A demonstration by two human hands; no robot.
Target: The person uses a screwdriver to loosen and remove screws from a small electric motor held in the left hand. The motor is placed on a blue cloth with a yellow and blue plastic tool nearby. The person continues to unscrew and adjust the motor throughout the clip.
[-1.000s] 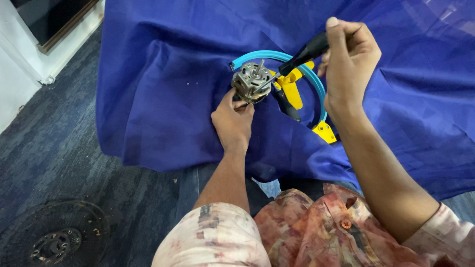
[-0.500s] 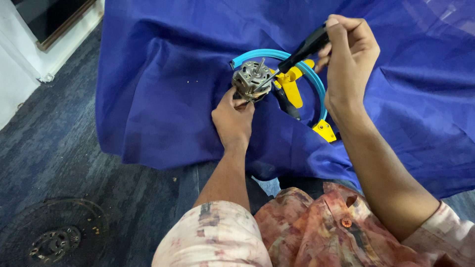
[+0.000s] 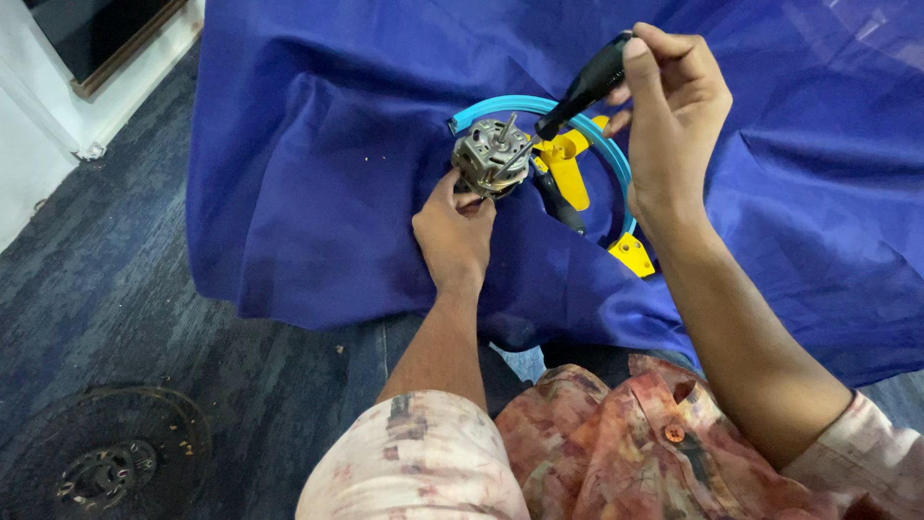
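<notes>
Two hands work: left hand [image 3: 454, 231] fingers pinch the small motor [image 3: 491, 156]; right hand [image 3: 674, 106] grips a screwdriver [image 3: 577, 91] slanting down-left onto it.

This looks like a makeshift repair spot in a carpeted room rather than a proper workshop: a blue cloth [image 3: 318, 193] is draped over the work surface and hangs off its near edge toward dark grey carpet [image 3: 144, 318]. On the cloth sit a bare fan motor [image 3: 489, 156] and yellow-and-blue fan parts [image 3: 568, 169], a black fan grille [image 3: 101, 457] lies on the carpet at bottom left, and a white wall [image 3: 38, 116] runs along the top-left corner.
</notes>
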